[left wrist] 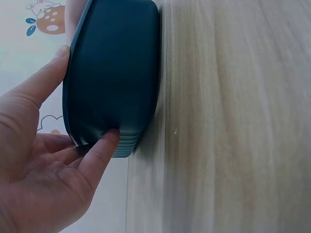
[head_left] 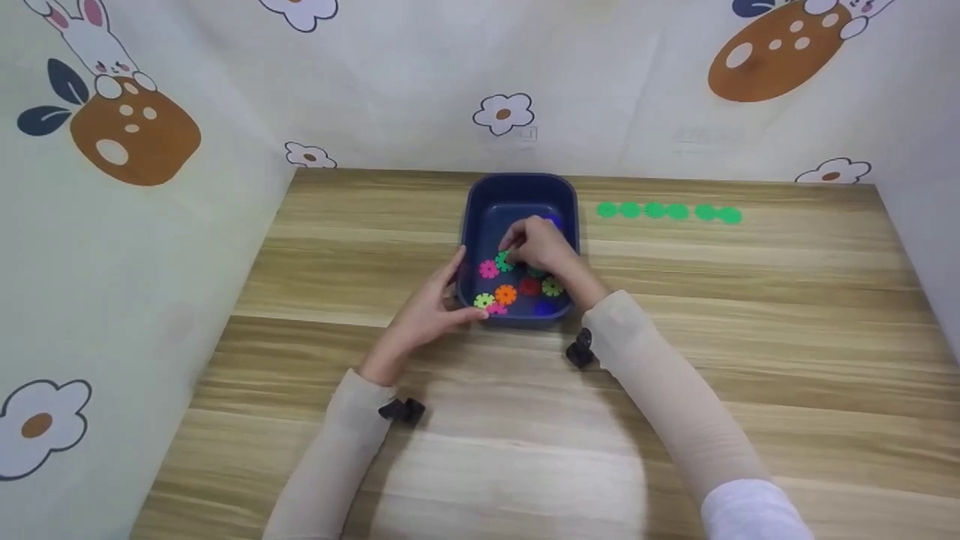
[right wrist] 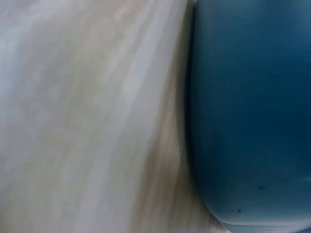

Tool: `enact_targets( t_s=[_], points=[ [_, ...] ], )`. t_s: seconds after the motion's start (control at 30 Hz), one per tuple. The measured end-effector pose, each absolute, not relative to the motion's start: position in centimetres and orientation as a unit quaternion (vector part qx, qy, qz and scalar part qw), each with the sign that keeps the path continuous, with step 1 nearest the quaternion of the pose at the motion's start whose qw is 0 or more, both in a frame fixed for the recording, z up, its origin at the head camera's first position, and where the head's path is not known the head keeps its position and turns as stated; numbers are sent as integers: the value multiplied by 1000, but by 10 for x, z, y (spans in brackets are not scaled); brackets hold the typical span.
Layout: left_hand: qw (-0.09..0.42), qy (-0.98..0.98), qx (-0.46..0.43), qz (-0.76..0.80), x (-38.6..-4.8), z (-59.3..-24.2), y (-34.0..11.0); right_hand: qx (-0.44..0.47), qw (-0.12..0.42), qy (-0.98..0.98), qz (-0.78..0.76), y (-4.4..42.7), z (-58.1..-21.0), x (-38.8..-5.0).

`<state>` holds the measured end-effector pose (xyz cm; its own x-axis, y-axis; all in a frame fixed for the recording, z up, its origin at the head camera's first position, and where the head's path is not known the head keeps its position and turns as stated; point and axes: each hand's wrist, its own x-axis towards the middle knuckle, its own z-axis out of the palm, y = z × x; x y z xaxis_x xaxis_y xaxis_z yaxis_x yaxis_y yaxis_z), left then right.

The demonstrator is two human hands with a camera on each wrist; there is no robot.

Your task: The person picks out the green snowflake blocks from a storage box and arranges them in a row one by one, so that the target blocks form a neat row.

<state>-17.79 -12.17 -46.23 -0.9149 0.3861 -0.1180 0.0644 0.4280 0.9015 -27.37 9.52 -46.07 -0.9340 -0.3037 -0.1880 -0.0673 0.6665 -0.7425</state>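
Observation:
A dark blue plastic bin (head_left: 484,225) stands on the table, with several colourful notched disc pieces inside. My left hand (head_left: 429,311) holds its near left corner, thumb at the near rim and fingers along the left side; the left wrist view shows the fingers against the bin's outer wall (left wrist: 114,63). Reaching inside, my right hand (head_left: 541,244) pinches a green notched disc (head_left: 503,262). Beside that lies a pink disc (head_left: 488,269). An orange disc (head_left: 505,295), a yellow-green disc (head_left: 484,301) and a red disc (head_left: 530,286) lie nearer. The right wrist view shows only the bin's side (right wrist: 252,111) and tabletop.
Right of the bin, several green discs (head_left: 655,211) lie in a row near the table's back edge. The wood-grain table (head_left: 510,420) meets a patterned wall covering (head_left: 405,90) at the back and left.

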Motion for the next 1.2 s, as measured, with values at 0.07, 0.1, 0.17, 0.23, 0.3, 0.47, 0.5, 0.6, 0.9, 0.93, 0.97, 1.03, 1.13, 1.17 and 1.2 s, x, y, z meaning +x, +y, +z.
enact_targets(
  t_s=[0.07, 0.1, 0.17, 0.23, 0.3, 0.47, 0.5, 0.6, 0.9, 0.93, 0.97, 1.03, 1.13, 1.17, 1.2],
  points=[
    [156, 833, 136, 514, -178, -462, -122, -103, 146, 897, -403, 96, -460, -274],
    [156, 833, 137, 513, -178, -462, -122, -103, 146, 896, -407, 96, -460, -274],
    [155, 831, 139, 515, -178, -463, -123, -106, 143, 893, -413, 96, -460, -274],
    [153, 832, 140, 515, -178, -463, -123, -109, 143, 890, -420, 96, -459, -273],
    [151, 832, 140, 515, -177, -463, -123, -110, 143, 886, -427, 96, -458, -273],
    [147, 835, 142, 510, -177, -460, -123, -104, 138, 878, -446, 96, -453, -272],
    [146, 837, 141, 508, -177, -459, -123, -105, 137, 876, -451, 96, -453, -272],
    [147, 840, 138, 503, -177, -458, -122, -104, 131, 866, -471, 98, -450, -272],
    [148, 841, 131, 504, -178, -460, -122, -92, 113, 838, -526, 109, -436, -273],
    [146, 841, 132, 503, -178, -461, -122, -94, 113, 833, -533, 111, -433, -274],
    [144, 842, 133, 503, -178, -461, -122, -96, 114, 829, -539, 113, -429, -274],
    [141, 846, 132, 497, -178, -461, -122, -93, 112, 822, -550, 117, -424, -275],
    [140, 846, 131, 497, -177, -460, -121, -92, 103, 817, -560, 127, -416, -276],
    [142, 845, 130, 498, -177, -460, -120, -87, 96, 815, -564, 131, -414, -276],
    [145, 844, 129, 500, -177, -460, -120, -82, 91, 812, -571, 134, -412, -276]
  ],
)
